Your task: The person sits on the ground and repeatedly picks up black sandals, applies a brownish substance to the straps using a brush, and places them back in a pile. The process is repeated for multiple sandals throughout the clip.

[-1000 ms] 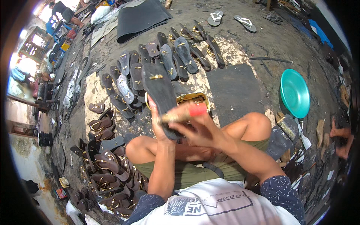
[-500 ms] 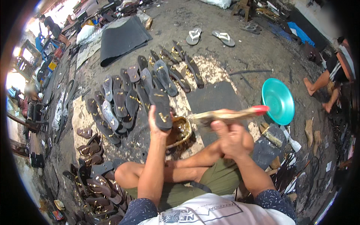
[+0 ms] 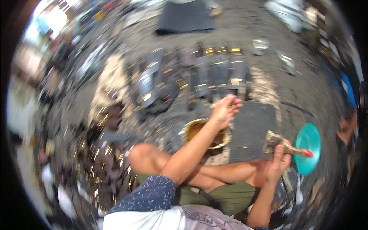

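My right hand (image 3: 276,165) grips a paintbrush (image 3: 285,146) with a red-tipped handle. The brush's bristle end points left, and its red tip overlaps the teal basin in view. My left hand (image 3: 227,109) reaches forward above the bowl of brown liquid (image 3: 194,132). It appears to hold nothing, with fingers stretched out, though motion blurs them. Just beyond its fingers lie dark sandal soles (image 3: 220,73) with gold-coloured bits, set in rows. Whether the fingers touch the nearest sole I cannot tell.
A dark flat sheet (image 3: 255,128) lies right of the bowl, with the teal basin (image 3: 308,149) beyond. More sandals (image 3: 107,165) are heaped at my left. A folded black sheet (image 3: 186,17) and two pale-strapped sandals lie farther off. Someone's limb (image 3: 347,128) shows at the right.
My left hand has let go of the dark sole and reached forward and right. The brush has moved right, away from above the bowl. The whole view has swung and blurred.
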